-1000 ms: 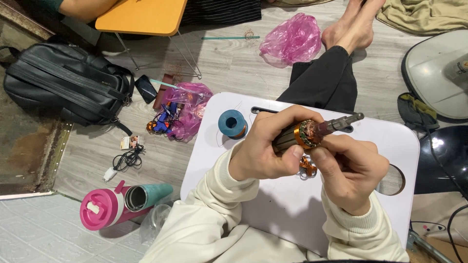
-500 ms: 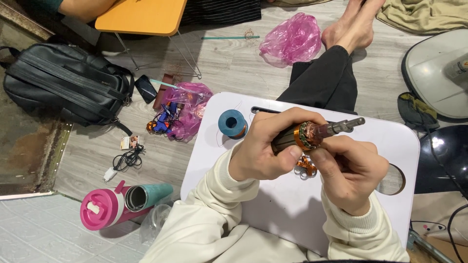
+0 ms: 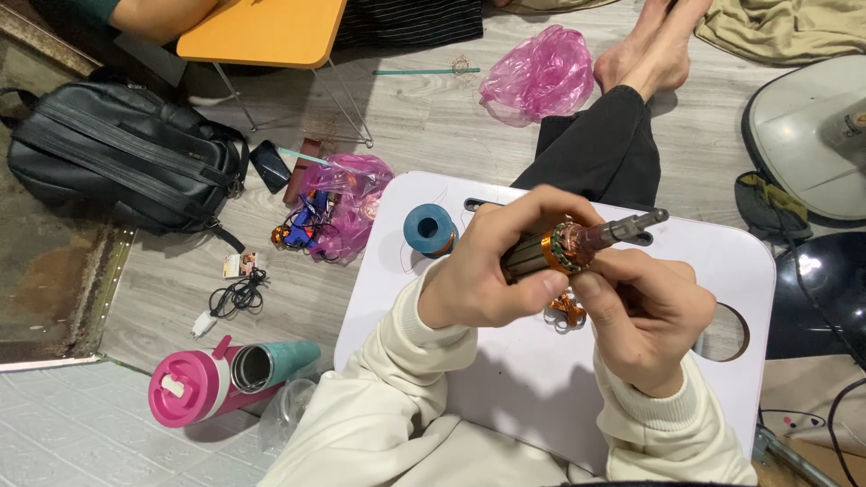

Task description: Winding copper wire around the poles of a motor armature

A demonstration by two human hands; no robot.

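Left hand (image 3: 483, 271) grips rotor (image 3: 564, 248) above white worktop (image 3: 523, 379), fingers curled round core, shaft tilted up-right. Right hand (image 3: 645, 320) beneath, fingers pinching copper winding. Blue spool (image 3: 429, 229) nearby.

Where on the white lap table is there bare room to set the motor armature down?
The white lap table is bare below the left hand, toward the cream sleeves, and along its right side above the round cutout. It is crowded around the blue spool and the small copper part under the right hand holding the armature.
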